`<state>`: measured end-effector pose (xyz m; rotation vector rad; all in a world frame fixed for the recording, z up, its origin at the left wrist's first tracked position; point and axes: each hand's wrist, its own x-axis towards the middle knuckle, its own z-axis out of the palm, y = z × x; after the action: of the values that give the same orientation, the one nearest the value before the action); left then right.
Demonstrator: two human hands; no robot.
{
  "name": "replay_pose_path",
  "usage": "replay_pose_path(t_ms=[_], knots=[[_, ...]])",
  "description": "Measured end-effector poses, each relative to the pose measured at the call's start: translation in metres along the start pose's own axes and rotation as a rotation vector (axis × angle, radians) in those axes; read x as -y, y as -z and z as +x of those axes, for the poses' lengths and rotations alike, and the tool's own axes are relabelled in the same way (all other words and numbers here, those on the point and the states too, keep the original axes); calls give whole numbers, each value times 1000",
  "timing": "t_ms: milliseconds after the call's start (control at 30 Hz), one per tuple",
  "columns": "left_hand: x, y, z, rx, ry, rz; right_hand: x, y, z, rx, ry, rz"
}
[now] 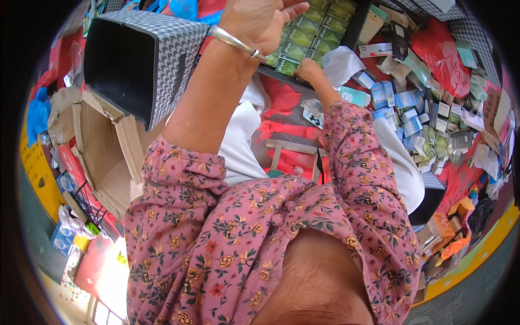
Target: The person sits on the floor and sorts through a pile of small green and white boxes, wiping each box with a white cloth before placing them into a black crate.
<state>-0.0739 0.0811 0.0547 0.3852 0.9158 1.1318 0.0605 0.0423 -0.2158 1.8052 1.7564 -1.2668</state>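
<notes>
Green boxes point(300, 37) are sitting in tight rows inside a black container point(359, 24). The right hand point(310, 71) is resting curled at its near edge; the left hand point(260, 30) is hovering, partly cropped. I can't tell whether either's fingers are holding anything. A snagging bangle point(234, 41) could be knocking rows crooked.

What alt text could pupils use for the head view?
A person's right hand is at the near edge of a dark container packed with green boxes, the left hand at the picture's top. Small boxes lie heaped right, an open carton left.
</notes>
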Motion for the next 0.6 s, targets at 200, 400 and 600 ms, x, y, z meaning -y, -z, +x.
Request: replay_pose_path(t_ms=[200,400,600], knots=[[-4,-9,5,16,25,22,-27,-30,33,-224,-96,256],[-5,4,11,39,3,112,9,-15,-23,-264,24,93],[2,-14,13,31,11,153,4,-22,-13,-404,97,45]])
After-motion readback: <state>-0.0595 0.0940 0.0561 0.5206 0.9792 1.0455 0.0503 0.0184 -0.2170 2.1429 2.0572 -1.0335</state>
